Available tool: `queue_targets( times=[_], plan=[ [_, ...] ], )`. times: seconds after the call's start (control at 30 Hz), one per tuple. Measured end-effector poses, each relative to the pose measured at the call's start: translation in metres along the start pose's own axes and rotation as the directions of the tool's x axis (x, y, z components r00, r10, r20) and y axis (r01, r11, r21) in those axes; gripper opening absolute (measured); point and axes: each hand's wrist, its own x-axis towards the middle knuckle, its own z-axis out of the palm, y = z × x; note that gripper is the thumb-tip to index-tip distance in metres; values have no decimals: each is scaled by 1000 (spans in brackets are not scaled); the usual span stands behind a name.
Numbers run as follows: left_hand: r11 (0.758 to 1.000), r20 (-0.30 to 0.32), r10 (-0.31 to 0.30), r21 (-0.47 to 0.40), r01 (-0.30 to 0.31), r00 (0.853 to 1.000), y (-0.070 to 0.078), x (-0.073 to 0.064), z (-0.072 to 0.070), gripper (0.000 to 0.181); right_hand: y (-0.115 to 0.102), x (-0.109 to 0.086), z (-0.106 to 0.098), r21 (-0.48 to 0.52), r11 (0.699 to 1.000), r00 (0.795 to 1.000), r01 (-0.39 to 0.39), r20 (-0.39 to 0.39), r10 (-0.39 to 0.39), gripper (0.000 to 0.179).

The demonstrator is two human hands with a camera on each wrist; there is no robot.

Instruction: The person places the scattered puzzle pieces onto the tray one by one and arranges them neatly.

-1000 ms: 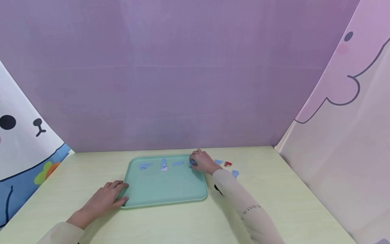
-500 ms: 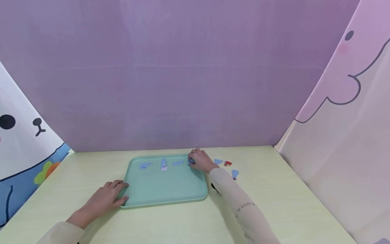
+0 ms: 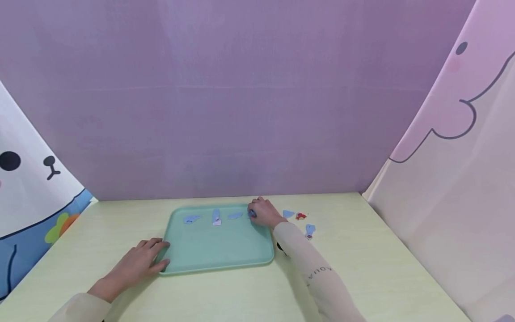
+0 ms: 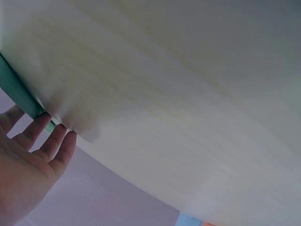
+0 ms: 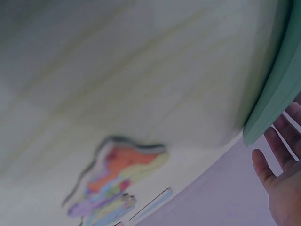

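My left hand (image 3: 138, 264) rests at the left edge of a green tray (image 3: 217, 270), its fingers loosely extended against the rim. At the tray's upper right corner, my right hand (image 3: 264, 212) pinches a small flat blue cutout piece (image 3: 252, 213), mostly hidden by the fingers. Three other pieces lie in a row along the tray's far side: a wide blue one (image 3: 191, 219), a narrow blue-and-white one (image 3: 217, 217) and a slanted blue one (image 3: 235, 215). In the right wrist view, the right hand (image 5: 284, 188) shows partly behind the tray rim (image 5: 273, 94).
Right of the tray lie a blue triangular piece (image 3: 288, 213), a red piece (image 3: 301, 216) and a blue piece (image 3: 310, 230). A dark-edged piece (image 3: 280, 247) is partly under the right sleeve. A blurred multicoloured piece (image 5: 122, 169) lies on the table (image 3: 362, 264). A purple panel (image 3: 257, 112) stands behind.
My right hand has shifted slightly left with the blue piece, and the right forearm swung left, uncovering more of the blue piece on the table. The left hand has stayed put.
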Motion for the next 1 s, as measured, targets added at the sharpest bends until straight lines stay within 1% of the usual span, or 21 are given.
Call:
queue_targets(
  times=[0.37, 0.73, 0.87, 1.0],
  plan=[
    [1000, -11, 4, 8, -4, 1000, -1, 0, 2, 41, -2, -3, -5, -2, 1000, 999, -22, 26, 22, 21],
    [1000, -24, 14, 4, -14, 1000, -1, 0, 2, 40, 0, -14, -13, 17, 1000, 1000, 8, 22, -8, 21],
    [1000, -11, 4, 6, -4, 1000, -1, 0, 1, 41, 4, -19, -17, 45, 999, 1000, 21, 14, -21, 25],
    [1000, -3, -3, 7, 3, 1000, 0, 0, 1, 41, 9, -25, -21, 80, 997, 1000, 3, 13, -4, 26]
  ],
)
